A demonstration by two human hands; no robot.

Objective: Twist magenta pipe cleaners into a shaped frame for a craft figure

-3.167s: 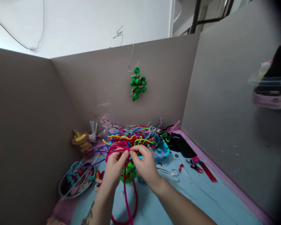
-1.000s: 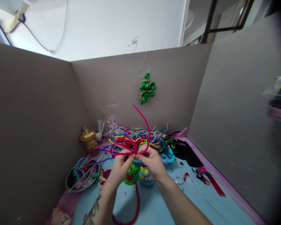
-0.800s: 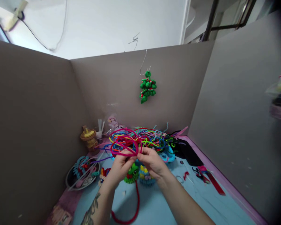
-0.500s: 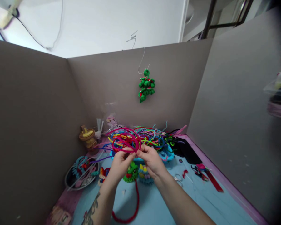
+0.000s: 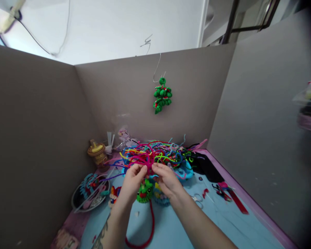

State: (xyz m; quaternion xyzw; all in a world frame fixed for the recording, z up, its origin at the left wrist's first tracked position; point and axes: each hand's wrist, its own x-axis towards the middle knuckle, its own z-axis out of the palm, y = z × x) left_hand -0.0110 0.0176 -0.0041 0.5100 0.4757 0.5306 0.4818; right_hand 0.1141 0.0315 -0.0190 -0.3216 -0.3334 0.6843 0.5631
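Between my two hands is a looped bundle of magenta pipe cleaners (image 5: 148, 157), its loops fanning up and to the left. My left hand (image 5: 135, 174) pinches it from the left with thumb and fingers. From the right, my right hand (image 5: 166, 175) grips it in the same way, fingertips close to the left ones. A dark red fuzzy cord (image 5: 152, 224) hangs below and curves onto the table; its upper end is hidden. Just under my hands sit a green fuzzy figure (image 5: 145, 191) and a light blue one (image 5: 160, 197), partly covered by my right hand.
Behind my hands a blue tray (image 5: 188, 173) overflows with coloured pipe cleaners. A bowl of craft pieces (image 5: 79, 206) stands left, beyond it a brown cup (image 5: 97, 155). Scissors (image 5: 197, 200) and a red strip (image 5: 237, 201) lie right. Grey panels (image 5: 119, 93) enclose the table; a green ornament (image 5: 162, 95) hangs there.
My hands have drawn slightly apart and the magenta loops have dropped lower and spread out. My left fingertips have shifted a little to the left. The things on the table stay put.
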